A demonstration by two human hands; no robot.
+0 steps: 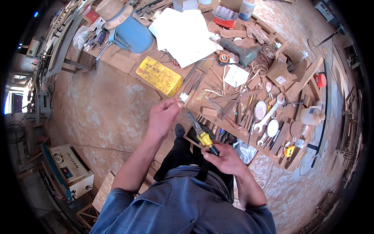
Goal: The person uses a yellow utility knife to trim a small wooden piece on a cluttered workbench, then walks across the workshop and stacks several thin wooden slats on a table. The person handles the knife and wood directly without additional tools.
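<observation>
My right hand [224, 156] is wrapped round the yellow and black handles of a pair of pliers [203, 136]. Their metal jaws point up and to the left, toward my other hand. With thumb and fingers pinched together, my left hand [165, 116] holds a small white piece [184, 96] at its fingertips; its exact kind is too small to tell. That piece is just in front of the near corner of a yellow case [159, 76] on the bench. A gap separates the plier jaws from the white piece.
The cluttered workbench [130, 64] bears a blue jug [134, 37], white paper sheets [186, 35], a green power drill [243, 52], a tape measure [223, 59], a large wrench [269, 114] and a cardboard box [286, 70]. Below the bench's front edge sits an open drawer [191, 136]. A boxy machine [70, 167] stands lower left.
</observation>
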